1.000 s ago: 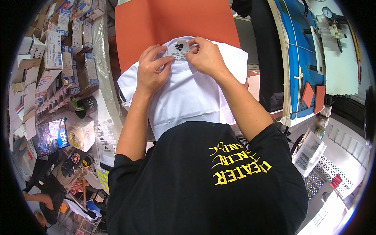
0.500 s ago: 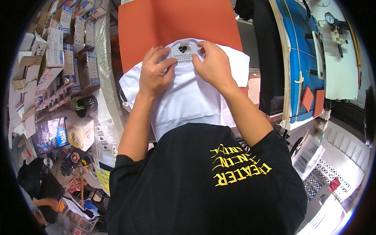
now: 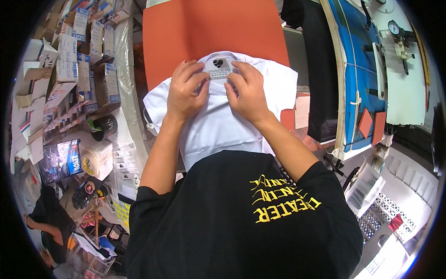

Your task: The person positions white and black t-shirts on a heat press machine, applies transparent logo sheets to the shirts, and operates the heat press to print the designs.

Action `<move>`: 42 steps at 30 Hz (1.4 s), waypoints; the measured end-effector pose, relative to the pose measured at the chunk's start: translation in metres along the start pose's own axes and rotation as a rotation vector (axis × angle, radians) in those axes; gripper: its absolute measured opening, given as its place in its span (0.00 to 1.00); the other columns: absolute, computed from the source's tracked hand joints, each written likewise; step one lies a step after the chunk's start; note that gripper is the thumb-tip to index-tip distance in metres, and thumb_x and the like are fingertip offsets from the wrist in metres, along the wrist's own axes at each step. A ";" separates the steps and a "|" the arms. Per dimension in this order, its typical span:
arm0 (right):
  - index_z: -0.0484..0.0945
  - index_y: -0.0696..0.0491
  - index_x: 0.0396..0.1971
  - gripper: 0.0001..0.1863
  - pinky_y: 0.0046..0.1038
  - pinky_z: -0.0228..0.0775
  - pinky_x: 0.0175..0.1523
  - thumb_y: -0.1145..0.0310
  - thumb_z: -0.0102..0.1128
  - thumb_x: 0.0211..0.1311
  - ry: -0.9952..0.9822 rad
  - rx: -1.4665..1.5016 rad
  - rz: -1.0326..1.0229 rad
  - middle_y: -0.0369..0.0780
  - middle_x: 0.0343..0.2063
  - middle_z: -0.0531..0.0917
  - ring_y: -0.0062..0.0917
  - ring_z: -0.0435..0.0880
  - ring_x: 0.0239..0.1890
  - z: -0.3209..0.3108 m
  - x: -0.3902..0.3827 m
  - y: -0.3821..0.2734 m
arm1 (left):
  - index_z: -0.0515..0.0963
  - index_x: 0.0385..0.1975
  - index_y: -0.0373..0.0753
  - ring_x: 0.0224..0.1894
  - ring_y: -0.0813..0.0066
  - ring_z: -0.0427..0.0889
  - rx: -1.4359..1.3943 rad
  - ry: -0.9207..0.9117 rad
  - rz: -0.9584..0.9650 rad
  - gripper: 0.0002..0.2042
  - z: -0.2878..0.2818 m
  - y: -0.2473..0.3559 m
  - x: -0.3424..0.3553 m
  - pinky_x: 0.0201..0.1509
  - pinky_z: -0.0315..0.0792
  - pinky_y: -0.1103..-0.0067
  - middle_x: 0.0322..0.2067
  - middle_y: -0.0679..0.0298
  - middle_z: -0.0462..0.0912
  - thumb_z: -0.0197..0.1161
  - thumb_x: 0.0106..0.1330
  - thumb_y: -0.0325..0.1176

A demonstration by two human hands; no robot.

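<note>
A white T-shirt [image 3: 220, 121] lies on an orange-red flat board, with its neck toward the far side. Over the inside of its neck is a small clear film label [image 3: 218, 69] with a black heart-shaped mark and dark print. My left hand [image 3: 188, 90] has its bent fingers at the film's left edge. On the opposite side, my right hand [image 3: 249, 90] curls its fingers at the right edge, its thumb lower, over the collar. The fingers partly hide both film edges. Below the collar the shirt's front shows soft creases.
The orange-red board [image 3: 213, 28] reaches away from me. Stacked cardboard boxes [image 3: 67, 56] fill the left. Sheets of printed labels [image 3: 127, 162] lie near a tape roll [image 3: 90, 163]. At right are black fabric [image 3: 320, 83], a blue panel [image 3: 357, 69] and a pressure gauge [image 3: 394, 28]. Someone's arm [image 3: 46, 228] shows lower left.
My right hand has come slightly inward and lower, its fingers now more bent at the film. The left hand stays at its edge. At lower left, the other person's arm has risen.
</note>
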State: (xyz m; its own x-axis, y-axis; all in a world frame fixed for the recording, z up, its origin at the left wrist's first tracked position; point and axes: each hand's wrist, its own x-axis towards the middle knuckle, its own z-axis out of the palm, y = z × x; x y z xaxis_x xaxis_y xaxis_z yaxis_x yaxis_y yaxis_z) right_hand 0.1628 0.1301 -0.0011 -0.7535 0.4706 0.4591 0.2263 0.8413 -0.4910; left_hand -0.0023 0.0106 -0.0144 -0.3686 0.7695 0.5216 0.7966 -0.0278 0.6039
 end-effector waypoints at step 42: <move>0.82 0.58 0.27 0.08 0.40 0.73 0.49 0.69 0.58 0.55 -0.457 -0.526 -0.599 0.44 0.26 0.85 0.34 0.85 0.32 -0.020 0.046 0.001 | 0.81 0.41 0.34 0.57 0.52 0.80 -0.065 -0.045 -0.086 0.16 -0.006 0.000 0.000 0.69 0.67 0.59 0.48 0.53 0.85 0.72 0.51 0.26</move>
State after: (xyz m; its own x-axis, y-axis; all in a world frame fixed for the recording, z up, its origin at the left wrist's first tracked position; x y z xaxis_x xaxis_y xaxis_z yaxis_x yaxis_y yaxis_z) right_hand 0.1408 0.1584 0.0346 -0.9808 -0.1400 0.1358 -0.1136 0.9759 0.1861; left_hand -0.0048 0.0070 -0.0110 -0.4111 0.7987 0.4393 0.7294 -0.0008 0.6841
